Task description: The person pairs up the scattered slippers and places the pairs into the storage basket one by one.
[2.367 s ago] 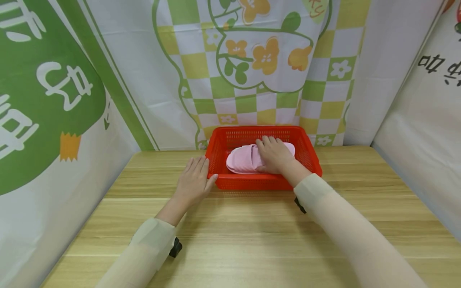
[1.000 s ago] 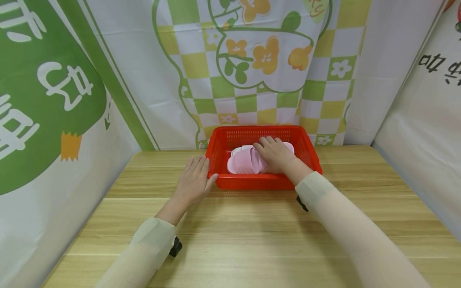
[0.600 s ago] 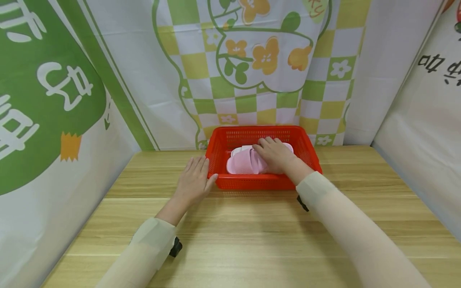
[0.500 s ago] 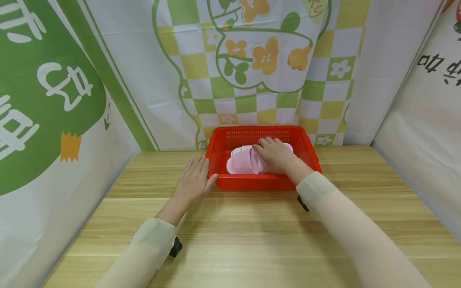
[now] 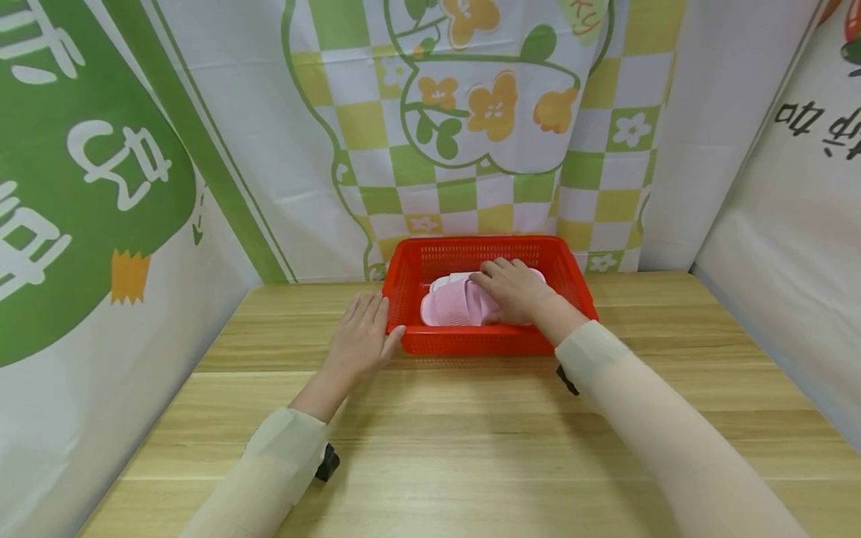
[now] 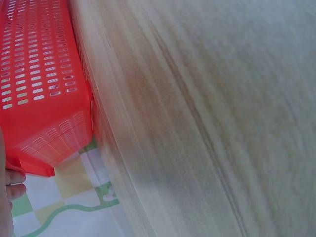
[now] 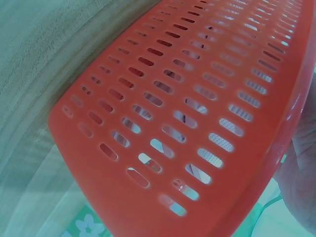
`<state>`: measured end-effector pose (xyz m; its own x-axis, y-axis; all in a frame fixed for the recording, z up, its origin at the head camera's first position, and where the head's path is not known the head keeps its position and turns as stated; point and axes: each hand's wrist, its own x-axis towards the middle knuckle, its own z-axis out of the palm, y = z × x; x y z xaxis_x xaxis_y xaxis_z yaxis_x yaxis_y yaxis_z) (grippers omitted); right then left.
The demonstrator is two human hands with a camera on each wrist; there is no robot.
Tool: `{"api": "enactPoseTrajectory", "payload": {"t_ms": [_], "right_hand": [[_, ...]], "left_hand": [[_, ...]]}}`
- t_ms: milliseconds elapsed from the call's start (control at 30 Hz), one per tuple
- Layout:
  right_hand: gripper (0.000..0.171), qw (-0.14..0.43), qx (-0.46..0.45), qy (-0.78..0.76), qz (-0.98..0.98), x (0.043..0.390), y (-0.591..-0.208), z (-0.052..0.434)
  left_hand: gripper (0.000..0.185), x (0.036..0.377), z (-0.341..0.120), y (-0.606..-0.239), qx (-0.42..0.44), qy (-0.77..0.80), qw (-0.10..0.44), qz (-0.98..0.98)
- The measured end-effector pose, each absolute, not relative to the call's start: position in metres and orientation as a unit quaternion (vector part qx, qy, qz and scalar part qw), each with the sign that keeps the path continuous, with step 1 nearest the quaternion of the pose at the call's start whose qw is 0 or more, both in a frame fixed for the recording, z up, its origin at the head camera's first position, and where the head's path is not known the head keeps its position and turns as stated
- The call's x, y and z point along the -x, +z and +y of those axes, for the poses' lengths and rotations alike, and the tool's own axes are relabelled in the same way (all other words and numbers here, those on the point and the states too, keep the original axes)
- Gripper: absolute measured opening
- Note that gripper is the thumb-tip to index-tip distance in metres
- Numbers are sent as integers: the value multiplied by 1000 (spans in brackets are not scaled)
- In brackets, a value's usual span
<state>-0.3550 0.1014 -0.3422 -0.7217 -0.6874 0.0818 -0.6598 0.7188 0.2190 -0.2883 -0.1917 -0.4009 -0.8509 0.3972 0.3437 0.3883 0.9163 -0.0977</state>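
Note:
A red perforated basket (image 5: pixel 498 342) stands on the wooden table against the back cloth. Inside it lies a pink ribbed slipper (image 5: pixel 449 305), its toe pointing left. My right hand (image 5: pixel 514 291) reaches over the near rim and grips the slipper around its middle, thumb on the near side and fingers across the top. Behind the slipper's toe a white item (image 5: pixel 447 279) shows partly; its kind is unclear. My left hand (image 5: pixel 359 336) rests with straight fingers along the basket's left rim. In the right wrist view, the basket wall (image 7: pixel 163 118) hides most of the slipper.
Bare wooden table (image 5: pixel 457 441) stretches in front of the basket. A green-and-yellow checked cloth (image 5: pixel 464 179) hangs directly behind it. Printed white cloths close off the left and right sides. A dark strap piece (image 5: pixel 327 462) shows under the left cuff.
The pink slipper has tilted and shifted a little toward the near rim, uncovering more of the white item behind it. My right hand has moved slightly with it; my left stays put.

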Motion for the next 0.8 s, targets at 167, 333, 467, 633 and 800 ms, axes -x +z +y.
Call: {"api": "enactPoseTrajectory", "payload": {"t_ms": [167, 333, 467, 633, 800], "right_hand": [[74, 81, -368, -83, -923, 354, -342, 102], [73, 84, -369, -85, -921, 353, -342, 102], [70, 82, -367, -74, -924, 352, -341, 104], [66, 76, -363, -63, -927, 351, -342, 107], [66, 73, -361, -62, -928, 352, -342, 108]], "left_hand": [[66, 287, -192, -401, 205, 14, 185, -961], [66, 286, -191, -401, 204, 17, 188, -961], [66, 286, -191, -400, 203, 20, 188, -961], [65, 286, -190, -401, 206, 20, 195, -959], [64, 286, -190, -401, 209, 22, 204, -956]]}}
